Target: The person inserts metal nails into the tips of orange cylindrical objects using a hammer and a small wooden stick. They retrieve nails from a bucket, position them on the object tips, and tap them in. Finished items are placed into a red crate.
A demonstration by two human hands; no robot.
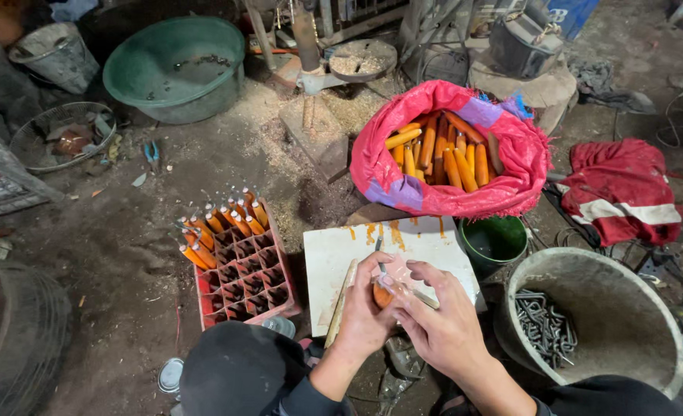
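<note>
Dirt workshop floor [125,254], sawdust scattered, clutter all round. Left hand [366,308] is closing around an orange wooden handle [382,293], gripping it upright over a paint-stained white board [333,262]. Right hand [441,323] is pinching a thin metal piece [378,245] at the handle's top end, fingers curled shut on it; exact contact point is hidden by the fingers. Red crate [268,296] is sitting just left of the board, its far cells holding finished orange handles [222,227], near cells showing bare. Pink sack [511,154] of more handles is lying beyond the board, green cup [495,240] beside it, grey bucket of metal hooks [549,327] at right. Judging from the grip: keeping the handle steady and the metal piece in line with its axis is mattering most here, left hand bracing firmly.
</note>
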